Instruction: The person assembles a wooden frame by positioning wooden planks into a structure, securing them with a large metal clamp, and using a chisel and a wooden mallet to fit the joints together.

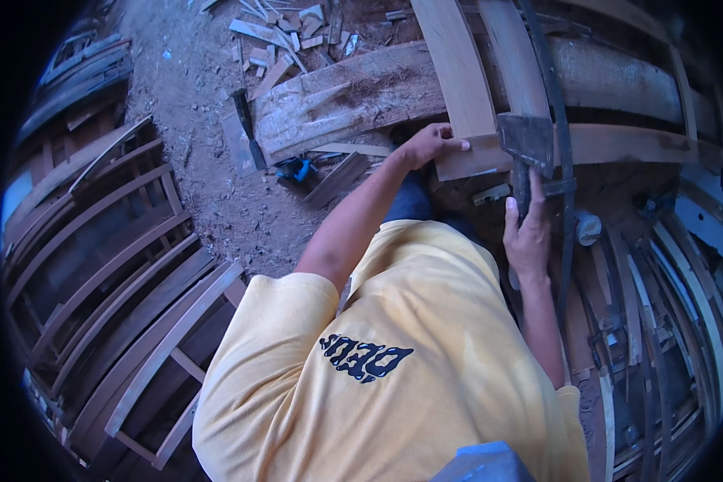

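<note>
Under you lies bare brown dirt ground point(201, 104), littered at the far side with pale wood offcuts point(285, 32). Across the far middle runs a thick rough grey-brown log point(353, 100), and over it rests a long light-brown wooden plank point(458, 72). Your left hand point(427, 145) presses flat on the plank's near end, fingers spread, gripping nothing. Your right hand point(527, 233) is closed around the handle of a dark steel-headed hatchet point(527, 143), whose blade sits against the plank's end, just right of your left hand. Stacked dark wooden window frames point(120, 273) fill the left; curved wooden strips point(675, 321) crowd the right. A small blue tool point(296, 169) lies near the log.
</note>
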A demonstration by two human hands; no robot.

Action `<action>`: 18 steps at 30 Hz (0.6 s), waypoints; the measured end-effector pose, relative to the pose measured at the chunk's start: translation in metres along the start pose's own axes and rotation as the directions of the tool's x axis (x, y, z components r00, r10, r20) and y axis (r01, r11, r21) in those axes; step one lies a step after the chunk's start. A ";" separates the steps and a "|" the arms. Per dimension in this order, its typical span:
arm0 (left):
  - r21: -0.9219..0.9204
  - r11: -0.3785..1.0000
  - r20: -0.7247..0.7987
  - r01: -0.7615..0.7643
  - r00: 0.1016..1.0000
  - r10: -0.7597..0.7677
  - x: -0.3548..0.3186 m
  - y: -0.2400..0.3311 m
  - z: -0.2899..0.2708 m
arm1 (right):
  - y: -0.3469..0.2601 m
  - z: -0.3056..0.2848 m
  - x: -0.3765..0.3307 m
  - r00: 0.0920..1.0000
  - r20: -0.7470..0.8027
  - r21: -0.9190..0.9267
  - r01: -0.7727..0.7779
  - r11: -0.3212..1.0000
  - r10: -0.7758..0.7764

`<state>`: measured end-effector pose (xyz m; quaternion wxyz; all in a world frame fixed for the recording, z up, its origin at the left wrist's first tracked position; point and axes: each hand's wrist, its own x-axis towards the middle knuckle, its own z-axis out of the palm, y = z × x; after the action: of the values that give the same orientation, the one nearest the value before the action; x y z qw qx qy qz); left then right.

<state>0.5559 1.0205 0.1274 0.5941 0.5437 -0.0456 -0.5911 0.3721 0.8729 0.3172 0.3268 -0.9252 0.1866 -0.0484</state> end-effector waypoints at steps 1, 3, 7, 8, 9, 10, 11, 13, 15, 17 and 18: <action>-0.031 0.999 -0.016 -0.008 1.000 0.008 0.003 -0.001 0.001 | 0.009 0.011 -0.010 0.995 -0.067 -0.036 0.069 0.997 -0.071; -0.076 0.997 -0.036 -0.013 0.999 0.010 0.007 -0.001 0.002 | 0.037 0.042 -0.024 0.973 -0.154 -0.119 0.153 0.981 -0.170; -0.084 0.996 -0.026 0.001 1.000 -0.003 0.010 -0.005 0.003 | 0.055 0.070 -0.022 0.904 0.235 -0.288 -0.286 0.914 0.357; -0.104 0.995 -0.033 -0.004 0.999 0.001 0.006 -0.003 0.006 | 0.055 0.068 -0.021 0.905 0.236 -0.285 -0.284 0.915 0.355; -0.124 0.992 -0.039 -0.010 0.999 0.005 0.003 -0.001 0.008 | 0.056 0.064 -0.018 0.954 0.184 -0.214 -0.196 0.957 0.237; -0.126 0.992 -0.045 -0.010 0.999 0.005 0.002 -0.002 0.006 | 0.052 0.058 -0.016 0.985 0.125 -0.148 -0.097 0.984 0.116; -0.131 0.991 -0.052 0.009 0.999 -0.015 0.003 -0.003 0.003 | 0.046 0.055 -0.017 0.985 0.130 -0.146 -0.093 0.985 0.112; -0.138 0.990 -0.058 0.023 0.998 -0.031 0.003 -0.003 0.002 | 0.035 0.052 -0.018 0.991 -0.089 -0.081 0.094 0.992 -0.101; -0.150 0.988 -0.070 0.023 0.997 -0.033 0.003 -0.002 0.006 | 0.053 0.066 -0.033 0.999 -0.040 -0.159 0.021 0.987 -0.028; -0.144 0.990 -0.076 0.010 0.997 -0.021 0.002 0.000 0.009 | 0.059 0.070 -0.036 0.999 0.004 -0.239 -0.046 0.970 0.048; -0.137 0.991 -0.085 -0.004 0.996 -0.008 0.002 0.001 0.011 | 0.064 0.072 -0.035 0.987 0.092 -0.273 -0.102 0.957 0.131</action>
<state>0.5496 1.0117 0.1316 0.6308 0.5265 0.0213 -0.5696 0.3352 0.8826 0.2226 0.2109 -0.9494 0.2277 0.0473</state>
